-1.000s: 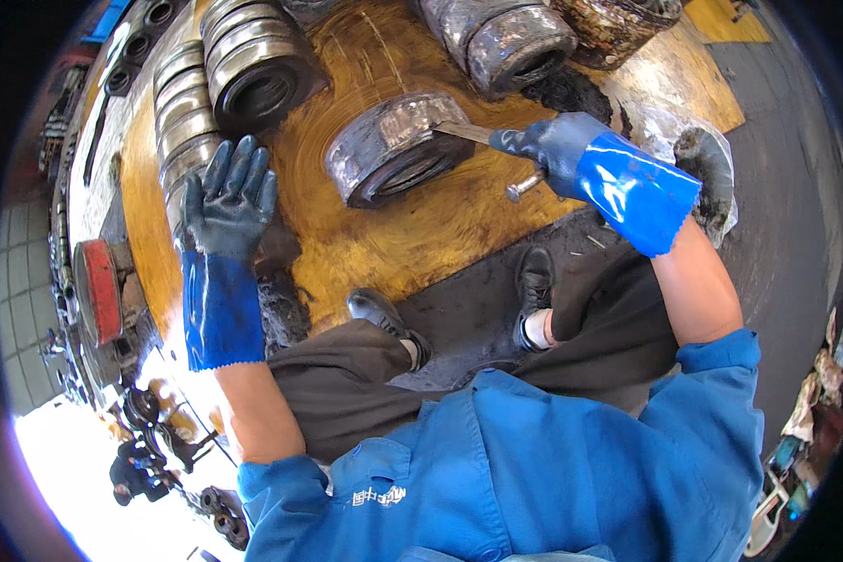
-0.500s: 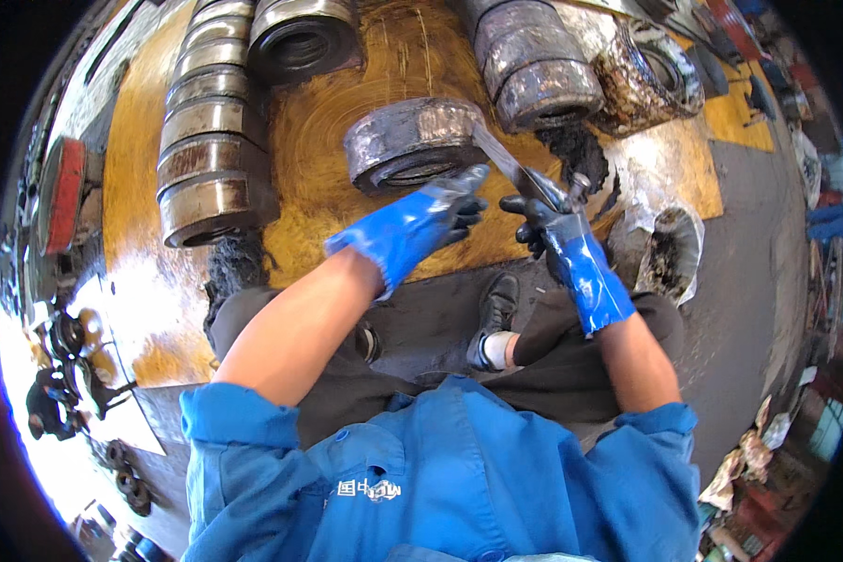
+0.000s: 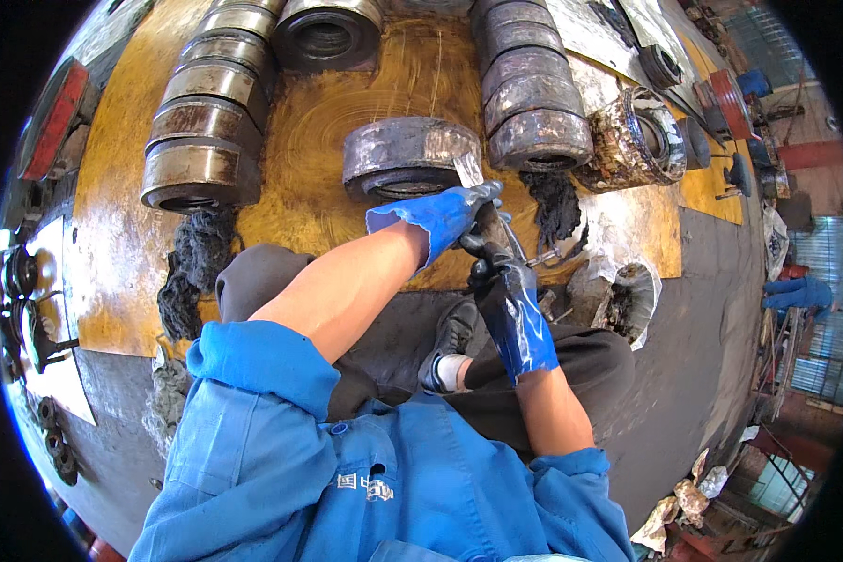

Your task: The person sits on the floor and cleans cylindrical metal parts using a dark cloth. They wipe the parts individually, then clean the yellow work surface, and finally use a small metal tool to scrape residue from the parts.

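Scraper [image 3: 493,229] slants near the right edge of the ring [image 3: 410,145], held in the right hand [image 3: 504,286]; left hand [image 3: 451,215] across it, grip unclear. Likely stiff, slippery; best held at its near end.

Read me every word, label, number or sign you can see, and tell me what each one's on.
Blue work jacket: small white lettering on the chest, which I won't copy out.
Large metal ring and flat-bladed tool: no text I can read.
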A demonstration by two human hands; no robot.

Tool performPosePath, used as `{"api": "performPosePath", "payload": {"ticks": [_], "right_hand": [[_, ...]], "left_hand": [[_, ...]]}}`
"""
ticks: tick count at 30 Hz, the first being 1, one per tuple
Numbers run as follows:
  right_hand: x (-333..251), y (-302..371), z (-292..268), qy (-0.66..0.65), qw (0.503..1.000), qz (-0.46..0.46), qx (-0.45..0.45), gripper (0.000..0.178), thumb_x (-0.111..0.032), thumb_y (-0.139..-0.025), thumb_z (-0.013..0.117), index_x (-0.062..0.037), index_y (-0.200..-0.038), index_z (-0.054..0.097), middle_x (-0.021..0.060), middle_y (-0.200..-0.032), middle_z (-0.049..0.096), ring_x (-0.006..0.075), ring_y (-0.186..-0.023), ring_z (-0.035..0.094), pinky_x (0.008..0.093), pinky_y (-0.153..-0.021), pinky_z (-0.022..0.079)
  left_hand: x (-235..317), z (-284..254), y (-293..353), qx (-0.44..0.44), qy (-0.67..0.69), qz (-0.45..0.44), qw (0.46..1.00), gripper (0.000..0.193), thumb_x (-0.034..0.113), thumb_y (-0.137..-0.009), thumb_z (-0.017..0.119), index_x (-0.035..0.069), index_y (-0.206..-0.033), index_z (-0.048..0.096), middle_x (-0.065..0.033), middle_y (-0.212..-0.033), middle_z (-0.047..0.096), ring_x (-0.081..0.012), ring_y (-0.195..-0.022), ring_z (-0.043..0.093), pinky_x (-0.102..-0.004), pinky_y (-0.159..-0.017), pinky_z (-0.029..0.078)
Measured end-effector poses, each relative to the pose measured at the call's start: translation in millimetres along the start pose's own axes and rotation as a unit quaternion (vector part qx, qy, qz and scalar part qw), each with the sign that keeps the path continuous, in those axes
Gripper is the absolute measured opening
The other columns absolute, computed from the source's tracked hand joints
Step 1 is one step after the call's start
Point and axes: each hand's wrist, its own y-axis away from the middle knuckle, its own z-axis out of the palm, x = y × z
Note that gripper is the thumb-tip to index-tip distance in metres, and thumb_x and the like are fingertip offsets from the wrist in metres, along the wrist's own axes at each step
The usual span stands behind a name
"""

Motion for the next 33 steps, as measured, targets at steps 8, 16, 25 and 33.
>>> {"api": "performPosePath", "payload": {"ticks": [8,16,25,33], "right_hand": [[1,7,7,0.074,0.996,-0.014,-0.038,0.032,-0.015,-0.099,0.069,-0.0061,-0.130,0.068,0.0037,-0.092,0.076,0.0103,-0.060,0.054,0.0256,-0.056,0.046],[8,16,8,0.171,0.982,-0.062,-0.042,0.035,-0.019,-0.102,0.064,-0.0054,-0.134,0.066,0.0079,-0.091,0.075,0.0117,-0.059,0.056,0.0267,-0.052,0.047],[16,23,28,0.188,0.966,-0.114,-0.134,0.048,-0.019,-0.104,0.057,-0.0121,-0.152,0.053,0.0089,-0.101,0.077,0.0108,-0.062,0.059,0.0268,-0.055,0.048],[18,18,21,0.215,0.956,-0.148,-0.135,0.053,-0.020,-0.103,0.060,-0.0114,-0.154,0.051,0.0095,-0.103,0.076,0.0104,-0.058,0.055,0.0259,-0.053,0.047]], "left_hand": [[-13,-11,-9,0.067,0.106,-0.044,0.991,0.045,0.049,-0.109,0.052,0.007,-0.109,0.066,-0.0107,-0.095,0.072,-0.0230,-0.077,0.066,-0.0385,-0.073,0.056],[1,-11,14,0.063,0.176,-0.052,0.981,0.045,0.049,-0.108,0.053,0.005,-0.109,0.066,-0.0126,-0.095,0.073,-0.0258,-0.077,0.067,-0.0415,-0.073,0.057],[-18,-23,-5,0.126,0.254,-0.068,0.957,0.042,0.045,-0.105,0.059,0.003,-0.105,0.065,-0.0176,-0.097,0.075,-0.0309,-0.076,0.072,-0.0460,-0.069,0.059],[-24,-12,-9,0.100,0.265,-0.055,0.958,0.044,0.049,-0.104,0.060,0.005,-0.100,0.064,-0.0173,-0.091,0.075,-0.0332,-0.071,0.070,-0.0488,-0.064,0.057]]}}
